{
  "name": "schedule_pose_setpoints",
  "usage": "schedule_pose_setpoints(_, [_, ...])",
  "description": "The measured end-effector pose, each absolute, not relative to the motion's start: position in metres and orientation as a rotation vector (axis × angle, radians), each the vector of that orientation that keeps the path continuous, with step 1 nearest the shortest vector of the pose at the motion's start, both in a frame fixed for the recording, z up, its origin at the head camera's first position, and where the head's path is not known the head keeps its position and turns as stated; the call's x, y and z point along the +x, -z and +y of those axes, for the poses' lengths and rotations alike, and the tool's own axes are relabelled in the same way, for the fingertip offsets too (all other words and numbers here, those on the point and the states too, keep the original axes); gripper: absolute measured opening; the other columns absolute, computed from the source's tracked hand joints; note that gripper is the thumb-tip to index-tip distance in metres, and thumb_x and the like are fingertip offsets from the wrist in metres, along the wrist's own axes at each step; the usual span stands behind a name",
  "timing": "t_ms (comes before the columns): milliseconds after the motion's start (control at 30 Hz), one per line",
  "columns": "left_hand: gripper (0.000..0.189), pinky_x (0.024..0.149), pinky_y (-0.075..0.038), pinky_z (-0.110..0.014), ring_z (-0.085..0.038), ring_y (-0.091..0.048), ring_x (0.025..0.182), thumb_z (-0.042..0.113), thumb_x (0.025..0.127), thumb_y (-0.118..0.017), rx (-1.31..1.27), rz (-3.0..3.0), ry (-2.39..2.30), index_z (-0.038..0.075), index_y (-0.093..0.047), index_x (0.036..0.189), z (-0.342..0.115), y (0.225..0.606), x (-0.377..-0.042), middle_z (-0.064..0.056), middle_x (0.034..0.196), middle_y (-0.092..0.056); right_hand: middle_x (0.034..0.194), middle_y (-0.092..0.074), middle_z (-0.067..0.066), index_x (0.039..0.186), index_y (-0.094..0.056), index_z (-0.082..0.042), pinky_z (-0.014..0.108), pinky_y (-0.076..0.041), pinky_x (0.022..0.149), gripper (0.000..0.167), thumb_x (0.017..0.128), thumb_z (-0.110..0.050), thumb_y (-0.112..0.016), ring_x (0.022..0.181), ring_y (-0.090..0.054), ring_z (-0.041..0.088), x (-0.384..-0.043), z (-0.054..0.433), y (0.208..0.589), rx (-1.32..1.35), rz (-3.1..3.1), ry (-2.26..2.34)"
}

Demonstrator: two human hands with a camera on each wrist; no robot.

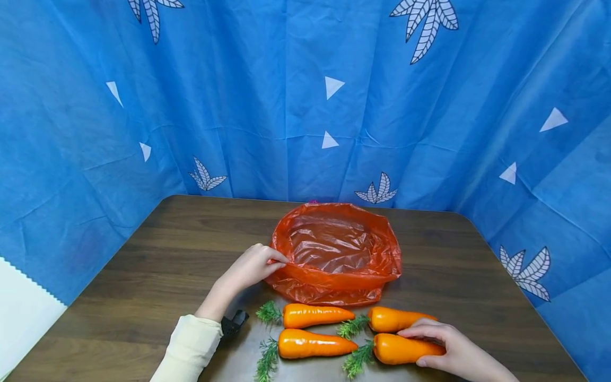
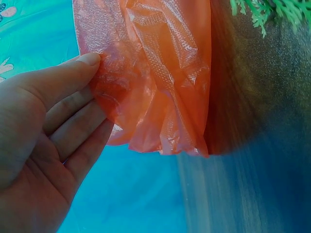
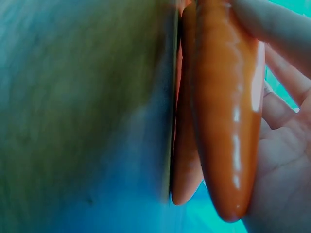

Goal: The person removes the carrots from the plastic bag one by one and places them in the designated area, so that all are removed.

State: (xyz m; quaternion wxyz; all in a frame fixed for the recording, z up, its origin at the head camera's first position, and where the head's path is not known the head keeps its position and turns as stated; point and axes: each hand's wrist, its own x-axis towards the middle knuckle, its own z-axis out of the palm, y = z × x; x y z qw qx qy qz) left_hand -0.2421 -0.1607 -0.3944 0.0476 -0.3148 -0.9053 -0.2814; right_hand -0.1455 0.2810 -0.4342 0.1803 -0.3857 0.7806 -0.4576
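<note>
An orange-red plastic bag stands with its mouth wide, its see-through bottom showing inside. My left hand pinches the bag's left rim between thumb and fingers; the left wrist view shows the thumb on the crinkled film. At the front right, my right hand grips the nearer right carrot, thumb on the near side and fingers over the far side. Just behind it lies another carrot. In the right wrist view the gripped carrot points its tip downward, overlapping its neighbour.
Two more carrots, one behind and one in front, lie left of the gripped one, green tops facing left. A black object shows by my left wrist. Blue curtains surround the brown table.
</note>
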Motion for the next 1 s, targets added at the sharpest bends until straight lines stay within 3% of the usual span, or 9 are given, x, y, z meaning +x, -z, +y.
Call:
schedule_pose_setpoints(667, [0.014,0.066,-0.050,-0.016,-0.004,-0.062,0.072,0.010,0.083,-0.072,-0.952,-2.774,0.867,0.010,-0.075,0.097,-0.1618,0.3937,-0.2428,0.001,0.088,-0.070,0.118,-0.060,-0.001,0.126,-0.057,-0.012,0.024,-0.049,0.080,0.037,0.090,-0.016,-0.063,0.097,-0.056,0.012,-0.1488,0.2775,0.4391,-1.237,2.346,1.187])
schedule_pose_setpoints(1000, [0.012,0.067,-0.053,-0.025,-0.006,-0.061,0.072,0.009,0.083,-0.071,-0.996,-2.736,0.824,0.009,-0.076,0.094,-0.1619,0.3941,-0.2444,0.001,0.086,-0.070,0.118,-0.061,0.004,0.126,-0.057,-0.006,0.023,-0.048,0.082,0.038,0.089,-0.014,-0.064,0.100,-0.056,0.011,-0.1492,0.2802,0.4361,-1.248,2.379,1.196])
